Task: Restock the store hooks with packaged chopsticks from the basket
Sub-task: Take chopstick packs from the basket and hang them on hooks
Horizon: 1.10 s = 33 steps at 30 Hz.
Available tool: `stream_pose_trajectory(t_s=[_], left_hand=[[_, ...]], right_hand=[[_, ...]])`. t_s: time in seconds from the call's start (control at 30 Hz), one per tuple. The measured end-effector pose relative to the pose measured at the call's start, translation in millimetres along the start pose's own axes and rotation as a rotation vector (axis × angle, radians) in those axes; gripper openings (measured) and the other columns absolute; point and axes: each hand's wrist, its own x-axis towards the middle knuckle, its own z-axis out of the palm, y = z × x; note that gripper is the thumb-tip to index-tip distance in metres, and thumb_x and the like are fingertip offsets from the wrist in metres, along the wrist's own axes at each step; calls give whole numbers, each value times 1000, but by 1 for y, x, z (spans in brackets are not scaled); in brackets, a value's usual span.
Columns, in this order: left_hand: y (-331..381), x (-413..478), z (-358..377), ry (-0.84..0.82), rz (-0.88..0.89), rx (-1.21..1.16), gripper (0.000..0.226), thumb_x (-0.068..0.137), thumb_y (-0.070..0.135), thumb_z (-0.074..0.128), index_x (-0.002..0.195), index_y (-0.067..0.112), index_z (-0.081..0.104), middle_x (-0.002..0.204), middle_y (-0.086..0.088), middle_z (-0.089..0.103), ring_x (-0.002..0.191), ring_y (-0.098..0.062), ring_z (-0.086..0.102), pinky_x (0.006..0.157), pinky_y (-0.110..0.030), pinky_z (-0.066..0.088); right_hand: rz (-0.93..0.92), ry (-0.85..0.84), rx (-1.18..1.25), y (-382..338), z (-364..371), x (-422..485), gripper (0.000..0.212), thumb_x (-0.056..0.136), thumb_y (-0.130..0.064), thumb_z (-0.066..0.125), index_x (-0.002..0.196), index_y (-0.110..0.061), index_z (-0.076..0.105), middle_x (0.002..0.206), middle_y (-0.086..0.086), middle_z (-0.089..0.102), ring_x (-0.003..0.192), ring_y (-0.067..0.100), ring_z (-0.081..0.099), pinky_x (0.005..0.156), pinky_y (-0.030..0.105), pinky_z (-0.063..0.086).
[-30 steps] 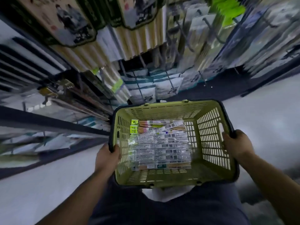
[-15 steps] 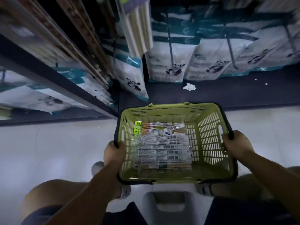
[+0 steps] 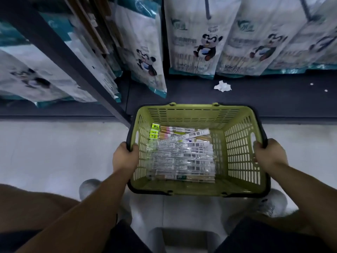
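A green plastic basket [image 3: 238,152] with a dark rim hangs low over the pale floor in front of my knees. Several clear packs of chopsticks [image 3: 182,156] lie stacked flat in its left half, barcodes up, with yellow-green tags at their far left ends. My left hand [image 3: 125,157] grips the basket's left rim. My right hand [image 3: 267,154] grips the right rim. Metal display hooks [image 3: 207,8] stick out at the top, carrying hanging packs.
White bags with a panda print [image 3: 197,42] hang in rows above a dark base shelf [image 3: 273,99]. A dark shelf upright [image 3: 73,66] slants down to the basket's far left corner. A crumpled paper scrap [image 3: 222,86] lies on the base. A grey stool [image 3: 184,238] stands between my legs.
The view tipped down from the upper racks to the bottom row and floor. The basket sank lower in front of me; both hands kept their grip on its rim.
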Motion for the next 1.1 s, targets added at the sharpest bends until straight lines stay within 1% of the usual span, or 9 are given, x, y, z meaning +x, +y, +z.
stream_pose_trajectory(t_s=[0.07, 0.13, 0.27, 0.33, 0.43, 0.53, 0.77, 0.9, 1.1], left_hand=[[-1, -1, 0, -12, 16, -10, 27, 99, 32, 53, 93, 7, 58, 84, -15, 67, 79, -38, 64, 71, -42, 55], [-2, -2, -1, -22, 23, -13, 27, 100, 33, 52, 95, 7, 58, 85, -15, 66, 78, -37, 64, 69, -40, 53], [-3, -3, 2, -14, 31, -29, 27, 100, 35, 50, 95, 9, 57, 81, -11, 63, 76, -35, 64, 60, -35, 48], [-2, -3, 4, 1, 24, -38, 26, 99, 36, 50, 95, 11, 58, 81, -10, 64, 74, -35, 64, 62, -37, 52], [-3, -1, 7, 5, 13, -52, 27, 98, 37, 50, 95, 12, 59, 81, -10, 65, 73, -34, 64, 69, -41, 57], [-4, 3, 10, 21, 13, -78, 25, 96, 38, 51, 89, 15, 58, 77, -7, 64, 71, -30, 64, 63, -36, 52], [-11, 7, 11, 10, 19, -146, 26, 96, 41, 53, 85, 18, 57, 77, -3, 64, 70, -22, 63, 58, -28, 44], [-11, 7, 9, -5, 33, -111, 27, 96, 42, 54, 87, 17, 55, 78, -3, 64, 72, -22, 63, 65, -34, 48], [-16, 8, 8, -30, 35, -123, 28, 96, 45, 56, 89, 18, 56, 81, -1, 65, 78, -23, 63, 70, -35, 44]], right_hand=[[6, 24, -53, -7, -2, -7, 29, 98, -34, 50, 106, -7, 53, 101, 20, 67, 84, 36, 62, 72, 42, 53], [-53, 128, -244, -16, -1, -14, 37, 96, -32, 53, 117, -1, 51, 118, 26, 58, 104, 42, 55, 85, 47, 47], [-349, 315, -590, -42, 5, -31, 46, 83, -24, 64, 121, -1, 51, 129, 25, 46, 118, 41, 43, 97, 48, 37], [-467, 205, -499, -60, 13, -38, 37, 88, -25, 62, 119, -6, 58, 124, 21, 55, 113, 38, 52, 95, 45, 44], [-568, -259, -293, -76, 41, -53, 8, 98, -25, 57, 103, -23, 62, 105, 6, 71, 86, 18, 66, 77, 33, 57], [-617, -481, -356, -73, 80, -57, 17, 100, -32, 57, 113, -23, 64, 111, 1, 70, 90, 16, 66, 79, 31, 57], [-702, -604, -546, -64, 160, -57, 69, 92, -45, 67, 151, -21, 42, 152, 8, 43, 140, 28, 36, 111, 37, 39], [-761, -500, -640, -64, 176, -58, 67, 88, -45, 73, 145, -22, 46, 143, 6, 46, 134, 28, 40, 108, 39, 42], [-818, -515, -704, -61, 184, -58, 55, 89, -40, 73, 136, -21, 54, 136, 6, 53, 126, 27, 50, 100, 39, 47]])
